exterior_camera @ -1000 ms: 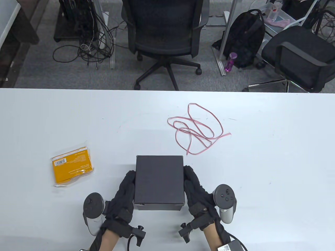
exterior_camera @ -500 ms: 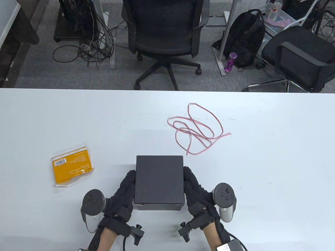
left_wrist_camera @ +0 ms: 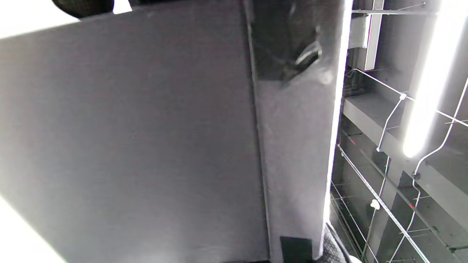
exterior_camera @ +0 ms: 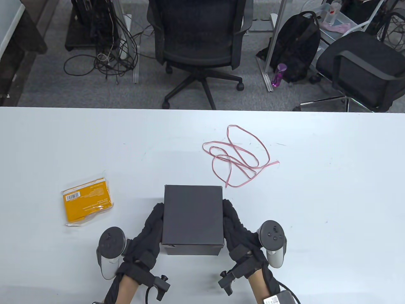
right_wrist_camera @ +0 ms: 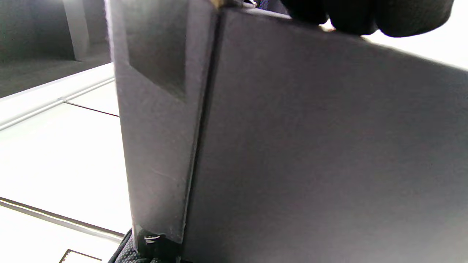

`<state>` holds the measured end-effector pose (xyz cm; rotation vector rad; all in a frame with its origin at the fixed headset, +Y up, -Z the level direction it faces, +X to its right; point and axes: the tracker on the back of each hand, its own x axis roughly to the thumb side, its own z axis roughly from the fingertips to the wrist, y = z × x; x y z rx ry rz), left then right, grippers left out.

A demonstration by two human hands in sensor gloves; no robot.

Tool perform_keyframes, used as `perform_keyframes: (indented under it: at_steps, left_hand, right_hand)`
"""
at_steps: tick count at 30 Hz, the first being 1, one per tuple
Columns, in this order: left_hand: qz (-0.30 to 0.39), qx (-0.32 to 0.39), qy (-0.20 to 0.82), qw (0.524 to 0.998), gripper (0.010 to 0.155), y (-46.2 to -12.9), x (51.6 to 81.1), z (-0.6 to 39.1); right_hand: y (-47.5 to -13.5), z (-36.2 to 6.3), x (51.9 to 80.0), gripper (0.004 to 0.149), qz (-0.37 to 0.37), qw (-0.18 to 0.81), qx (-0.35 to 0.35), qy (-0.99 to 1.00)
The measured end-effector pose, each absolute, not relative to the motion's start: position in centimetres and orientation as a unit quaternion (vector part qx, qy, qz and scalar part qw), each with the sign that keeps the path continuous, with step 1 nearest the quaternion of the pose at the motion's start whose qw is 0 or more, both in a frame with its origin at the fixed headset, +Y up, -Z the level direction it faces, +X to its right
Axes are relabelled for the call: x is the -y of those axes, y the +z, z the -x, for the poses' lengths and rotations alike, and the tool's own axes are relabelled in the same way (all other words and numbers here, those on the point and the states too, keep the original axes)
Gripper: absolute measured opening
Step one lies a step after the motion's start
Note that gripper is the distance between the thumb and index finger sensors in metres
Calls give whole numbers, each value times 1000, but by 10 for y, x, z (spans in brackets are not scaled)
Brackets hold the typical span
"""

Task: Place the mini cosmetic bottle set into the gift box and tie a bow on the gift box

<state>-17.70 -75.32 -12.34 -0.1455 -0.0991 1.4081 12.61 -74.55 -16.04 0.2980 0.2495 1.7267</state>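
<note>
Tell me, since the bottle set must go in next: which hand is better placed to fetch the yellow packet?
Left. The yellow packet lies on the left hand's side of the black gift box; the right hand would have to cross over it.

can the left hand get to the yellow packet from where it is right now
Probably yes, once it lets go. The left hand is on the black gift box; the yellow packet lies apart on bare table to its left, with nothing between.
</note>
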Motion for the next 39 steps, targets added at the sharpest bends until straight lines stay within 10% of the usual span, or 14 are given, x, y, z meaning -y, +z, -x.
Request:
perform_keyframes:
  at_steps: [20,39]
  left_hand:
    - [-105,101,617,773,56,-119,670,175]
    - [-126,154,634,747,56,-121,669,169]
  right_hand:
    - [-149,-119,653,57,-161,533,97,825]
    - [-166,-122,678,67,-264,863,-160,401]
